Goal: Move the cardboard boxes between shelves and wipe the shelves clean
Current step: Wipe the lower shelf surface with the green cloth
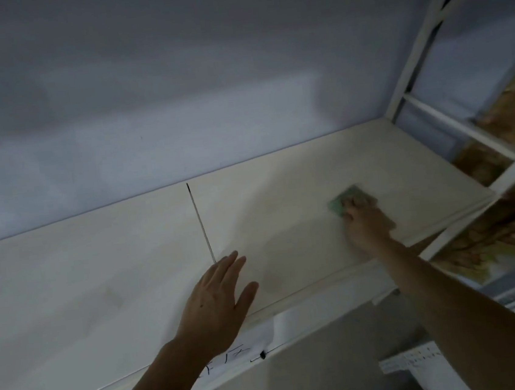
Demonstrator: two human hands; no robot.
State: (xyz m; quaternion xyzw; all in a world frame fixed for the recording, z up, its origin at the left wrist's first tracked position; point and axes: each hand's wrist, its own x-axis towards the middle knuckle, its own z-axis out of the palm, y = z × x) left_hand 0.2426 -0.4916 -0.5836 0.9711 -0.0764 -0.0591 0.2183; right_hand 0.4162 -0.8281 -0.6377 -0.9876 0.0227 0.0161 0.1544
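Note:
A long cream shelf board (pixel 101 290) runs across the view, with a dark seam (pixel 201 223) dividing its two panels. My right hand (pixel 365 220) presses a pale green cloth (pixel 342 201) flat onto the right panel, near its right end. The cloth shows beyond my fingertips and at the hand's right side. My left hand (pixel 219 297) lies open over the shelf near its front edge, fingers straight and spread, just right of the seam. No cardboard box is in view.
A pale blue wall (pixel 175 92) stands behind the shelf. White metal rack posts (pixel 423 31) rise at the right, with a patterned brown surface behind them. A paper label (pixel 241 352) with handwriting hangs on the shelf's front edge. Another white shelf edge (pixel 410 360) shows below.

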